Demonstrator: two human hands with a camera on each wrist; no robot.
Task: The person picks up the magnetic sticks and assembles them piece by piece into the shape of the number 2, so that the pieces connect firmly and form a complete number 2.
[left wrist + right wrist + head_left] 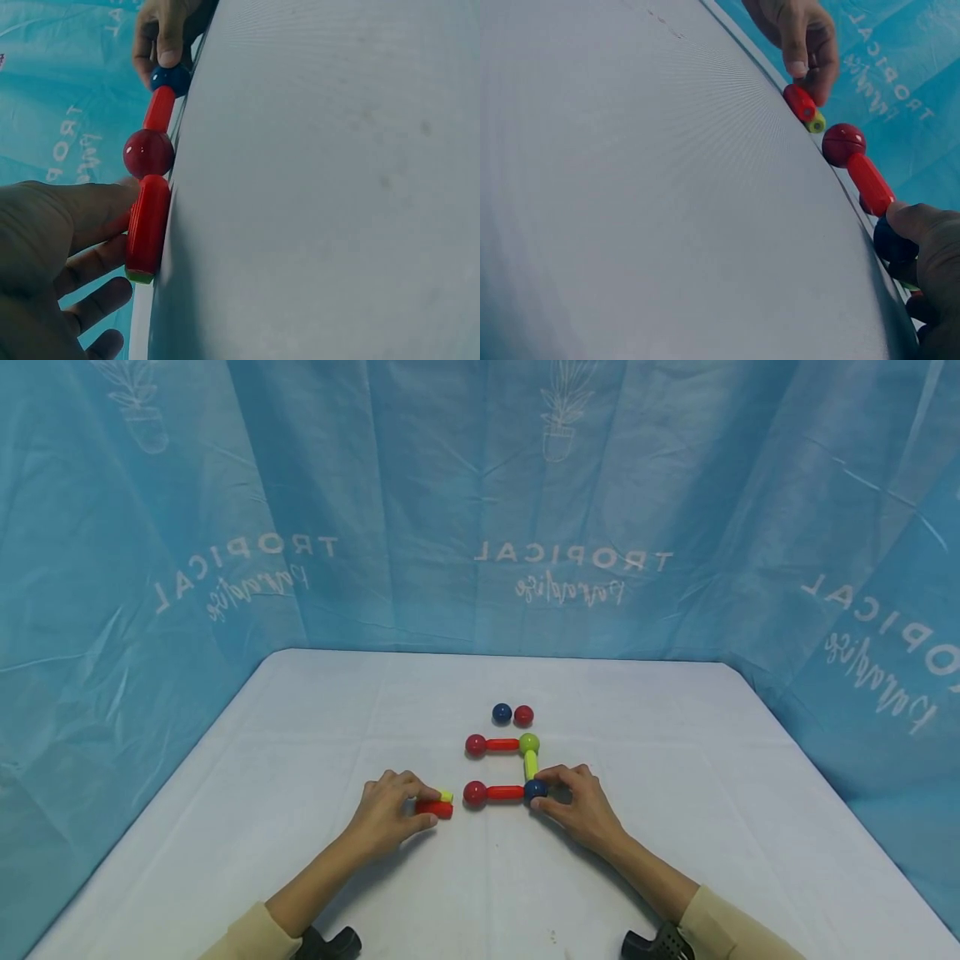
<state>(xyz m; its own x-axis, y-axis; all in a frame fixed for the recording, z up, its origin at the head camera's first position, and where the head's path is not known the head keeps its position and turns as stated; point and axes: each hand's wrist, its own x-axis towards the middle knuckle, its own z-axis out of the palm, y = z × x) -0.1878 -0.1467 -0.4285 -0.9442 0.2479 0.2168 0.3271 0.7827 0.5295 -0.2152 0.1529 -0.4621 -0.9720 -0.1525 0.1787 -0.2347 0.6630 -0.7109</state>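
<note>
In the head view, my left hand [393, 810] has a red rod [435, 810] and a yellow-green rod [446, 796], side by side, between thumb and index finger. Its other fingers are loosely spread in the left wrist view. My right hand [577, 802] pinches a dark blue ball [535, 789] with thumb and index finger. That ball is a corner of a ball-and-rod toy figure: a red rod [505, 792] runs left to a red ball [475, 793], and a yellow-green rod [531, 765] runs back to a green ball [528, 743].
From the green ball another red rod [502, 744] leads left to a second red ball [476, 745]. Behind the figure lie a loose blue ball [502, 713] and a loose red ball [523, 716]. White cloth covers the table [360, 693]; a blue printed curtain [420, 510] surrounds it.
</note>
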